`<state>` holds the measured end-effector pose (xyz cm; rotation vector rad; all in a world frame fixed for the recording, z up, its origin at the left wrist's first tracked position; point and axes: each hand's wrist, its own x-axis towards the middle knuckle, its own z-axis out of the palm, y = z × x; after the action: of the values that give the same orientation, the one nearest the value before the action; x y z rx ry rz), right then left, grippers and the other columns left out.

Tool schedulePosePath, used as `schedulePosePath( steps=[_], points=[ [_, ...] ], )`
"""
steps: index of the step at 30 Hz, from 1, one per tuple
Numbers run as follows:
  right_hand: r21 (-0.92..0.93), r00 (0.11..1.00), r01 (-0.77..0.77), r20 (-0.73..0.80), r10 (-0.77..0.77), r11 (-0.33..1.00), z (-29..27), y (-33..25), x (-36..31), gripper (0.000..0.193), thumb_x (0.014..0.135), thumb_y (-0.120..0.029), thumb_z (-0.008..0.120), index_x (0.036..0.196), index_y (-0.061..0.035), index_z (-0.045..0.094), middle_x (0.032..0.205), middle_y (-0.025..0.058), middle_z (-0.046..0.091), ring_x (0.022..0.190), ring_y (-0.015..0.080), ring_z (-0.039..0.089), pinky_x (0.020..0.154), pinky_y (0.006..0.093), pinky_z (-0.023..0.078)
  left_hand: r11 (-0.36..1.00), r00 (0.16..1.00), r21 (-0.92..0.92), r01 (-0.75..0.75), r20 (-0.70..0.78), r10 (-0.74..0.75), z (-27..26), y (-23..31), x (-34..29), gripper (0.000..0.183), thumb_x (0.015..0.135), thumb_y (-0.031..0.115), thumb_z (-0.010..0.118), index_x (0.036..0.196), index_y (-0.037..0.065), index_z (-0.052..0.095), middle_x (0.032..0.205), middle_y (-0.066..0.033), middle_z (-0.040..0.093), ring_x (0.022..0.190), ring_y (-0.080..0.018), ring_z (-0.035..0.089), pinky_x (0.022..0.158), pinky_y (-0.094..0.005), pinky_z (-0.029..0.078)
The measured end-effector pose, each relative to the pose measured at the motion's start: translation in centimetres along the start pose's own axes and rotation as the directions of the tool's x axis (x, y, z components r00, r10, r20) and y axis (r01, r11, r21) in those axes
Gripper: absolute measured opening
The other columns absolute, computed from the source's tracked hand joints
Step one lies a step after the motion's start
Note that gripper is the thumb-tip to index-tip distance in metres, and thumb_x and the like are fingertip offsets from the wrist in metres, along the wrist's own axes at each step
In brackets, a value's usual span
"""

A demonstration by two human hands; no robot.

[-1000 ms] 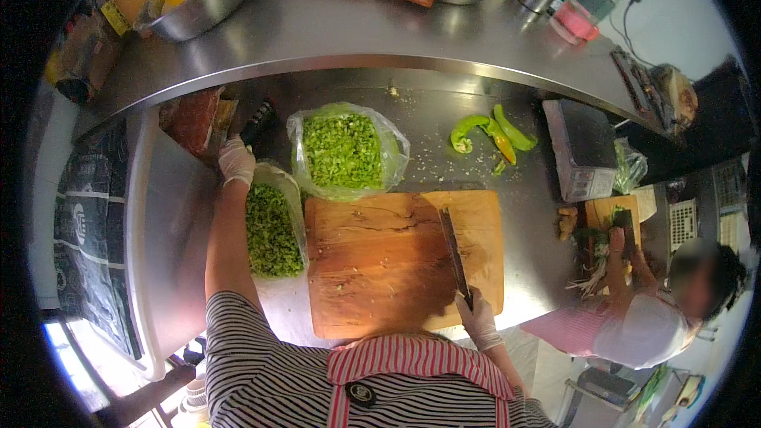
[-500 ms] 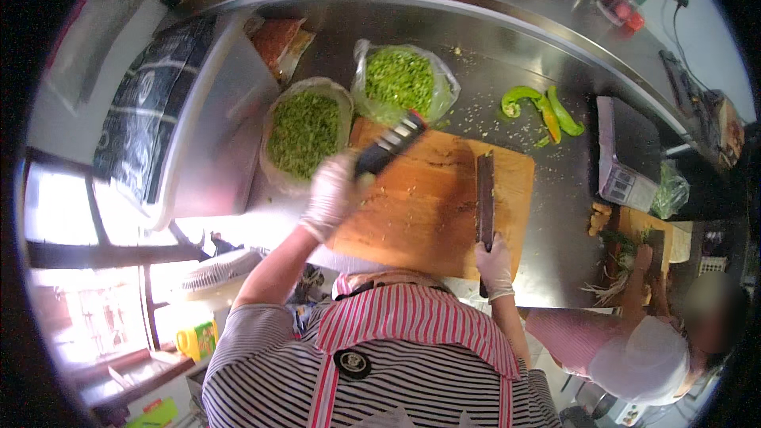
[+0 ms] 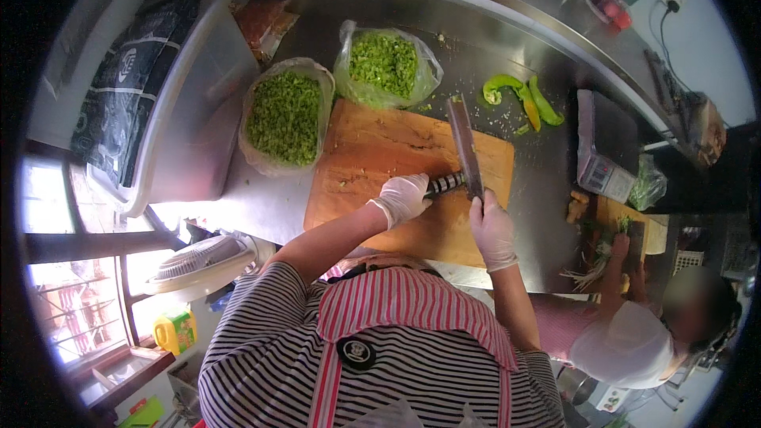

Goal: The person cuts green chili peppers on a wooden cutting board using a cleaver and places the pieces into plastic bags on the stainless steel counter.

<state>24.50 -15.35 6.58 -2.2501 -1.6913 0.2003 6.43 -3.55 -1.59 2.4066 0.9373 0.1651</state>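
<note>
In my gloved right hand [image 3: 493, 231] is the handle of a broad kitchen knife [image 3: 461, 135], its blade pointing away from me over the wooden cutting board [image 3: 361, 147]. My left hand [image 3: 403, 200], gloved too, is closed around a black handheld knife sharpener [image 3: 445, 183] with pale slots. The sharpener's far end meets the blade near the handle; whether the edge sits in a slot I cannot tell. Behind the board stand two clear plastic bags of chopped greens, one left [image 3: 287, 119] and one farther back [image 3: 384, 63].
Green pepper pieces [image 3: 523, 99] lie on the steel counter at the back right, near a scale [image 3: 606, 147]. A large plastic bin [image 3: 186, 103] stands at the left. At the far right a co-worker's hands [image 3: 618, 247] are at another board with greens.
My left hand has brought the sharpener rightward and nearer, from above the board's left side to the knife. The knife has tilted, its tip now farther left and away.
</note>
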Motion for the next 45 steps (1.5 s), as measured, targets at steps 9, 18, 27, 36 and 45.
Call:
schedulePosePath(
  steps=[9, 18, 27, 36, 45],
  points=[
    [0.008, 0.999, 0.037, -0.015, -0.037, 0.999, 2.6, -0.6, 2.7, 0.025, 0.097, -0.025, 0.054, 0.098, -0.0012, 0.062, 0.068, 0.0218, 0.064, 0.059, 0.0394, 0.065, 0.054, 0.0491, 0.051, 0.994, 0.996, -0.056, 0.091, 0.013, -0.090, -0.4, 1.1, -0.1, 0.028, 0.082, 0.026, 0.071, 0.093, 0.004, 0.058, 0.082, -0.0196, 0.068, 0.077, -0.0377, 0.068, 0.068, -0.0469, 0.054],
    [0.108, 0.978, -0.111, 0.188, 0.089, 0.988, 1.2, 2.0, -4.0, 0.023, 0.099, -0.024, 0.050, 0.095, -0.0023, 0.055, 0.069, 0.0265, 0.062, 0.063, 0.0448, 0.063, 0.055, 0.0533, 0.050, 0.993, 0.995, -0.065, 0.100, 0.007, -0.100, 0.9, 0.7, -0.2, 0.032, 0.088, 0.032, 0.065, 0.099, 0.004, 0.054, 0.082, -0.0174, 0.067, 0.074, -0.0376, 0.067, 0.064, -0.0483, 0.053],
    [0.002, 0.917, -0.218, 0.343, 0.204, 0.976, -4.6, 7.5, -17.6, 0.026, 0.098, -0.029, 0.052, 0.094, -0.0034, 0.056, 0.069, 0.0250, 0.061, 0.065, 0.0451, 0.063, 0.054, 0.0495, 0.048, 0.997, 0.998, -0.040, 0.066, 0.013, -0.066, 0.1, 0.8, 0.7, 0.030, 0.088, 0.029, 0.063, 0.099, 0.002, 0.056, 0.081, -0.0181, 0.067, 0.074, -0.0375, 0.067, 0.067, -0.0481, 0.053],
    [0.069, 0.999, -0.017, -0.045, 0.020, 0.997, -0.8, -1.0, 0.6, 0.023, 0.099, -0.021, 0.053, 0.091, -0.0013, 0.059, 0.072, 0.0228, 0.063, 0.062, 0.0398, 0.062, 0.054, 0.0470, 0.049, 0.999, 0.998, 0.027, 0.042, -0.040, -0.041, 0.9, 0.3, 0.1, 0.024, 0.087, 0.023, 0.060, 0.097, 0.001, 0.057, 0.079, -0.0177, 0.067, 0.070, -0.0341, 0.067, 0.059, -0.0440, 0.054],
    [0.012, 0.998, -0.052, 0.038, 0.052, 0.999, 1.9, -1.8, 3.1, 0.025, 0.099, -0.025, 0.052, 0.088, -0.0029, 0.059, 0.074, 0.0229, 0.064, 0.065, 0.0422, 0.063, 0.058, 0.0489, 0.050, 0.997, 0.995, -0.024, 0.074, -0.061, -0.075, 1.4, 0.3, -0.2, 0.031, 0.088, 0.033, 0.064, 0.092, 0.003, 0.055, 0.075, -0.0163, 0.066, 0.067, -0.0341, 0.067, 0.058, -0.0442, 0.054]
  ],
)
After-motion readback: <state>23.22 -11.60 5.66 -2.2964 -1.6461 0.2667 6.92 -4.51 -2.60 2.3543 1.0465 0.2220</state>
